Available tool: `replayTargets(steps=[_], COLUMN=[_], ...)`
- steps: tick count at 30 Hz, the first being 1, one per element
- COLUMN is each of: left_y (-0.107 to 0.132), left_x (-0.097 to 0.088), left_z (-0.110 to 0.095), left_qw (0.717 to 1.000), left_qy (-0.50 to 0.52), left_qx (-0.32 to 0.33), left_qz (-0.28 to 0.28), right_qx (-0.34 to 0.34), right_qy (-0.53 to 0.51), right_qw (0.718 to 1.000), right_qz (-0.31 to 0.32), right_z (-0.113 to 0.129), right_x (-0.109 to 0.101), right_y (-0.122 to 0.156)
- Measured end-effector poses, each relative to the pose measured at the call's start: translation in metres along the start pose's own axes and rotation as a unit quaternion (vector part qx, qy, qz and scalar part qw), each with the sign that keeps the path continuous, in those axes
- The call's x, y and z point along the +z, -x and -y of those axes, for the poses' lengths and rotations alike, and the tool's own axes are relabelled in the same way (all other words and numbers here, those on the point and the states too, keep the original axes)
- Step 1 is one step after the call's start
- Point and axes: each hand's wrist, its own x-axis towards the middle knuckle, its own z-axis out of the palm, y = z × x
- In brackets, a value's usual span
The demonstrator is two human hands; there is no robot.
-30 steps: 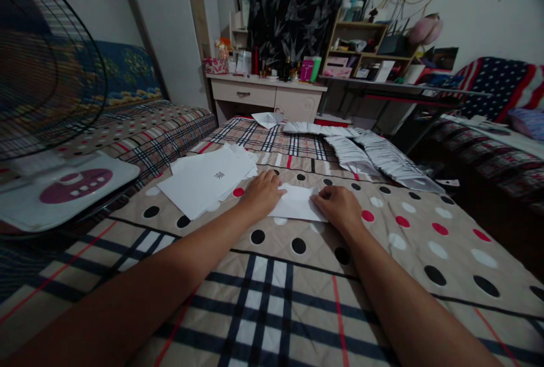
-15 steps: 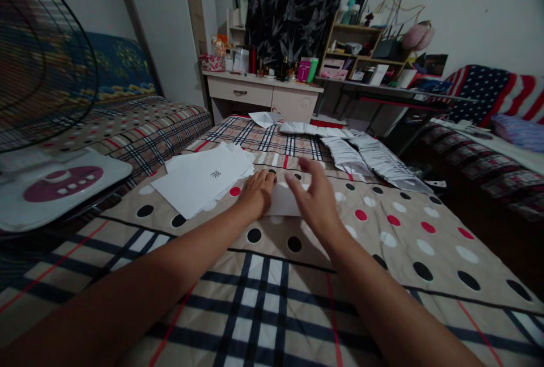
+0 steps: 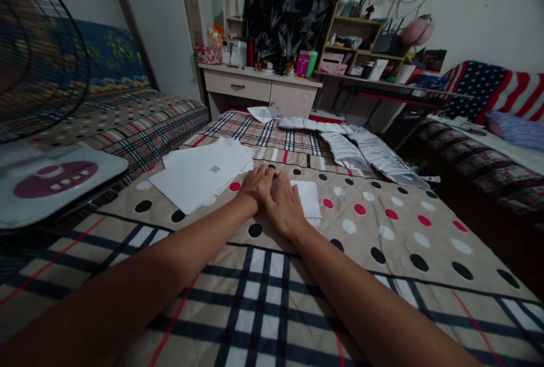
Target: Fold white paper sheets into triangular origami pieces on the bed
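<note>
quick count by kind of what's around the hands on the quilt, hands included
hands: 2, left hand and right hand
folded paper under them: 1
stack of flat sheets: 1
total: 4

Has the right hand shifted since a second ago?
Yes. The right hand moved left, toward the stack of white sheets, from the right edge of the folded paper. It now lies flat against the left hand.
</note>
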Motion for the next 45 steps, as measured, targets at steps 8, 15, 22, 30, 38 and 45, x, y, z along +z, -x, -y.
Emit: replayTargets(steps=[8, 15, 22, 30, 38, 45], left_y=[0.009, 0.017, 0.002, -0.006, -0.003, 0.001], left_x=[-0.012, -0.021, -0.017, -0.015, -0.020, -0.025], left_z=[-0.012, -0.019, -0.007, 0.000, -0.003, -0.012], left_qw=[0.997, 0.993, 0.997, 0.979, 0.924, 0.778], left_qy=[-0.073, -0.047, -0.011, 0.171, 0.314, 0.597], left_qx=[0.040, 0.100, 0.071, 0.015, -0.110, -0.141], left_qz=[-0.002, 0.052, 0.011, -0.110, -0.190, -0.134], right_qx=[0.021, 0.027, -0.038, -0.227, -0.203, -0.201], right_qy=[0.233, 0.281, 0.283, 0.251, 0.268, -0.003], right_qw=[0.972, 0.959, 0.957, 0.938, 0.938, 0.961], right_qz=[0.007, -0.019, -0.054, -0.079, -0.086, -0.190], right_z=[-0.062, -0.073, -0.071, -0.040, -0.039, -0.070], right_x=[-0.036, -0.039, -0.041, -0.051, -0.044, -0.046], right_y=[0.012, 0.014, 0.016, 0.033, 0.035, 0.019])
